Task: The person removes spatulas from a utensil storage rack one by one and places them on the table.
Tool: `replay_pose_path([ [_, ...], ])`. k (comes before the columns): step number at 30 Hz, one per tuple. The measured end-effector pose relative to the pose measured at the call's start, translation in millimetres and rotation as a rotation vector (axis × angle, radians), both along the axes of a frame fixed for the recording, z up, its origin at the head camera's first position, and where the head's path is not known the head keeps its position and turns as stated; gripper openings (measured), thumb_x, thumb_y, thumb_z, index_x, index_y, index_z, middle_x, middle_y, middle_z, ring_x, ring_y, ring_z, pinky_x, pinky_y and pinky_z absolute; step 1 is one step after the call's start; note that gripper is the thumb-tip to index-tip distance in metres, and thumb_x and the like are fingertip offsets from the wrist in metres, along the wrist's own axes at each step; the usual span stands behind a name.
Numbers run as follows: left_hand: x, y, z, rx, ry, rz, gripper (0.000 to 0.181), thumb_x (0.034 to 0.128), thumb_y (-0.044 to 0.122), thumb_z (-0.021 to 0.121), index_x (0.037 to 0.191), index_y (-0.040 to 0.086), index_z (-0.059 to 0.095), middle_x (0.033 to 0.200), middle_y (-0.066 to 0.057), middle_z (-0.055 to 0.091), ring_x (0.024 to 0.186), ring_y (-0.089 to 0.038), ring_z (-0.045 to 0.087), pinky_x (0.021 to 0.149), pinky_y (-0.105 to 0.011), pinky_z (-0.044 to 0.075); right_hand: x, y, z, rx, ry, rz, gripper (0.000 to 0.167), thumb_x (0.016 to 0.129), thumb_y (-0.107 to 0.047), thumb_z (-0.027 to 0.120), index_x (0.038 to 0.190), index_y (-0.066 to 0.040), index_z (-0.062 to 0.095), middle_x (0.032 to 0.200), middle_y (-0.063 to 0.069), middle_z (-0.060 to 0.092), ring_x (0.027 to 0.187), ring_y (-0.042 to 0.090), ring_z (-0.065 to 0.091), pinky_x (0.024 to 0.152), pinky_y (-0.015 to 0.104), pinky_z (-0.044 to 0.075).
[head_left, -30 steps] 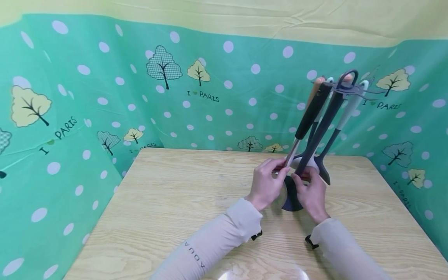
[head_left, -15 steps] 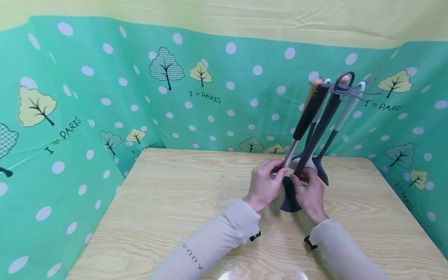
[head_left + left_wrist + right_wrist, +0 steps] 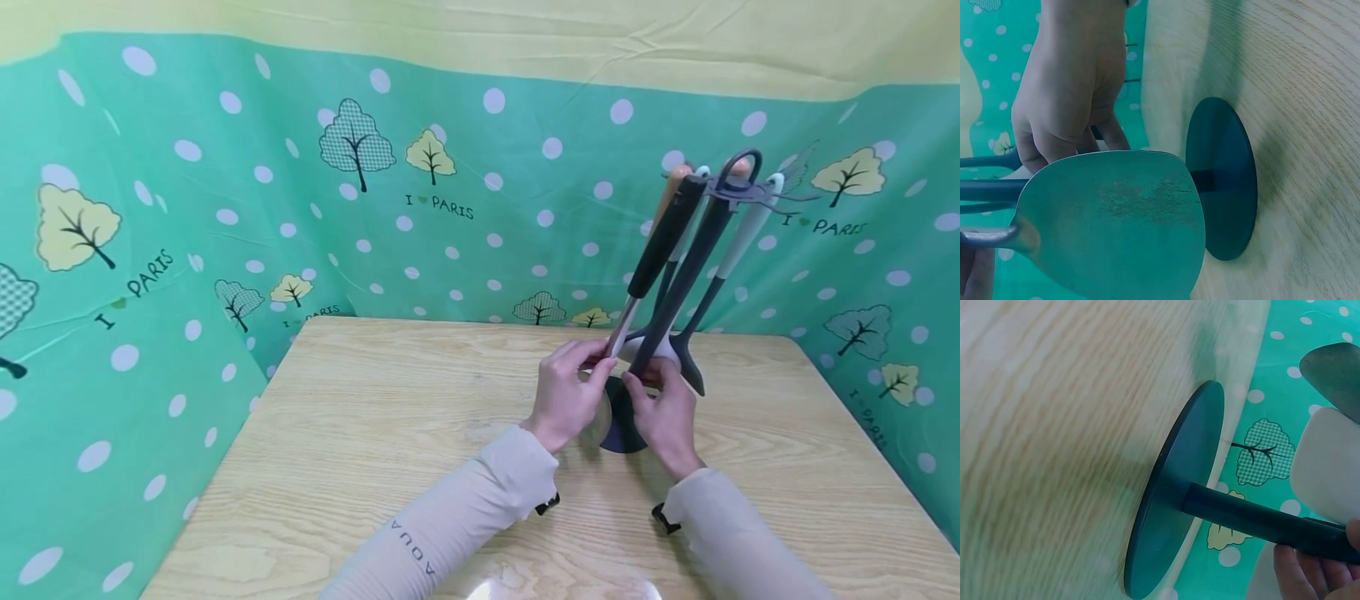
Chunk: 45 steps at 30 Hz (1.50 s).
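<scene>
In the head view, a dark utensil stand [image 3: 682, 287] rises at the right of the table on a round base [image 3: 622, 421]. My right hand [image 3: 666, 417] grips its pole low down; the right wrist view shows fingertips curled under that pole [image 3: 1254, 519]. Just left of it, my left hand [image 3: 564, 396] pinches the metal shaft of a black-handled turner [image 3: 667, 237]. The turner's broad metal blade [image 3: 1113, 219] fills the middle of the left wrist view, in front of the stand and partly hiding the right hand's fingers.
Other utensils hang from the hooked top [image 3: 738, 190], among them one with a pale handle [image 3: 742, 242] and dark head. A white utensil head [image 3: 1329, 465] shows behind the pole. The wooden table [image 3: 360, 433] meets a green printed cloth [image 3: 465, 250] at back and sides.
The head view has shifted slightly. Both hands keep their holds, and the turner and stand show almost no movement.
</scene>
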State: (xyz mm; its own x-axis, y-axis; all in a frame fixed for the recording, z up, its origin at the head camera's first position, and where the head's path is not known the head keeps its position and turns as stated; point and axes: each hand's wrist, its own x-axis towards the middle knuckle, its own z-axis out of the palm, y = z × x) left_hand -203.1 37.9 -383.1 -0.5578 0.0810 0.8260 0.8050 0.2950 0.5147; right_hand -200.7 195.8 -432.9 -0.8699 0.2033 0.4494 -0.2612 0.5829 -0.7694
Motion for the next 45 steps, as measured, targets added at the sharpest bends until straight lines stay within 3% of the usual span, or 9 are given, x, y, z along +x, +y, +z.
replay_pose_path([
  [15,2.0,-2.0,3.9,0.005,-0.006,0.011,0.015,0.0835,-0.001,0.071,0.098,-0.002,0.07,0.087,-0.008,0.07,0.077,-0.007,0.067,0.072,-0.009,0.05,-1.2,-1.2,-1.1,-0.003,-0.031,-0.006,0.02,0.092,-0.015,0.064,0.109,-0.005,0.056,0.1,0.013,0.062,0.094,0.03,0.063,0.084,0.049,0.052],
  [28,6.4,-4.0,9.3,0.067,-0.005,0.002,0.019,0.0796,-0.006,0.072,0.098,-0.005,0.07,0.089,-0.013,0.071,0.076,-0.014,0.069,0.07,-0.011,0.052,-2.7,1.4,-2.2,0.005,0.046,-0.01,0.019,0.089,-0.009,0.067,0.103,-0.001,0.056,0.093,0.013,0.063,0.087,0.027,0.065,0.079,0.047,0.053],
  [35,28.8,-12.9,35.7,0.086,0.004,0.001,0.017,0.0782,-0.011,0.071,0.094,-0.009,0.069,0.085,-0.018,0.069,0.072,-0.02,0.069,0.068,-0.015,0.054,-1.4,0.9,0.2,0.001,0.025,-0.003,0.02,0.089,-0.011,0.066,0.104,-0.003,0.056,0.095,0.013,0.063,0.089,0.028,0.065,0.08,0.049,0.053],
  [41,31.9,-19.0,36.1,0.096,0.002,-0.009,0.016,0.0779,-0.014,0.069,0.093,-0.009,0.068,0.083,-0.019,0.068,0.072,-0.023,0.069,0.068,-0.017,0.055,-1.6,1.0,0.8,-0.009,0.015,-0.015,0.018,0.089,-0.011,0.067,0.103,-0.004,0.056,0.094,0.013,0.063,0.088,0.027,0.065,0.08,0.047,0.053],
  [45,28.8,-25.2,29.9,0.088,0.017,-0.002,0.016,0.0768,-0.014,0.07,0.092,-0.009,0.068,0.083,-0.017,0.069,0.074,-0.019,0.069,0.069,-0.016,0.054,-1.8,1.0,0.9,-0.009,0.001,-0.018,0.018,0.09,-0.011,0.066,0.103,-0.005,0.056,0.094,0.012,0.063,0.089,0.027,0.064,0.081,0.048,0.053],
])
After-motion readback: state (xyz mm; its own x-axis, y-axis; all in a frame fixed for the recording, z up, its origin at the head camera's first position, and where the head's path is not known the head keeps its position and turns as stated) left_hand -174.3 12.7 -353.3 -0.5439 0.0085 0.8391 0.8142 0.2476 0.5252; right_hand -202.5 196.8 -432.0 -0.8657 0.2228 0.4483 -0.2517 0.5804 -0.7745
